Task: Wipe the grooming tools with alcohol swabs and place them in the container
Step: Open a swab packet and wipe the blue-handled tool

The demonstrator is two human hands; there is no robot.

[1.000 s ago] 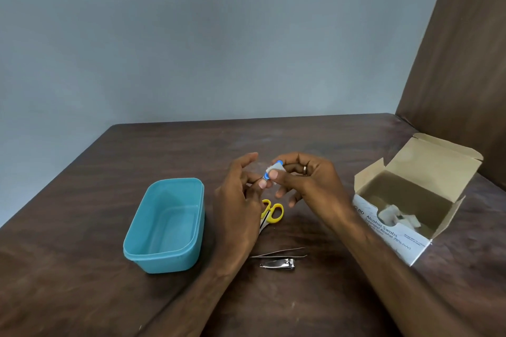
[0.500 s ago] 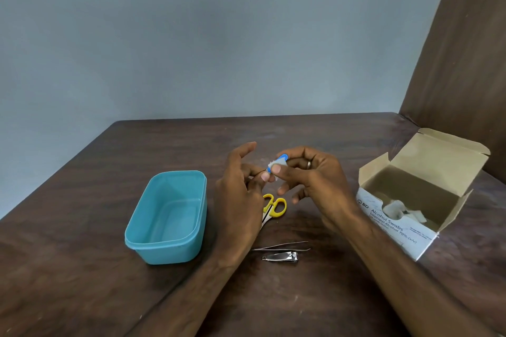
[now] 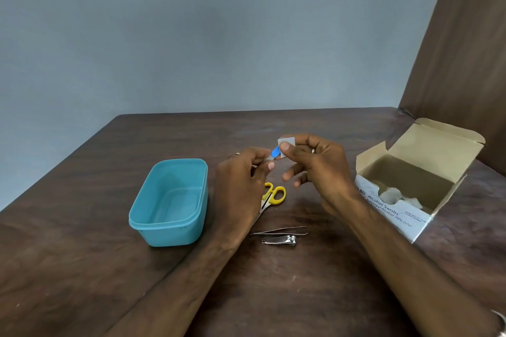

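Note:
My left hand (image 3: pixel 241 183) pinches a small tool with a blue end (image 3: pixel 275 151) above the table. My right hand (image 3: pixel 320 167) pinches a white alcohol swab (image 3: pixel 286 142) against the tool's blue end. Most of the tool is hidden by my fingers. The empty teal container (image 3: pixel 169 235) stands to the left of my left hand. Yellow-handled scissors (image 3: pixel 276 194) lie under my hands, partly hidden by my left wrist. Closer to me lie metal tweezers (image 3: pixel 279 230) and a nail clipper (image 3: pixel 280 240), side by side.
An open cardboard box of alcohol swabs (image 3: pixel 438 145) sits at the right with a few white swabs inside. The dark wooden table (image 3: pixel 273 295) meets a grey wall behind and a brown panel at the right.
The swab in my right hand now shows as a flat white square at the tool's blue end. My left index finger, raised before, has come down onto the tool.

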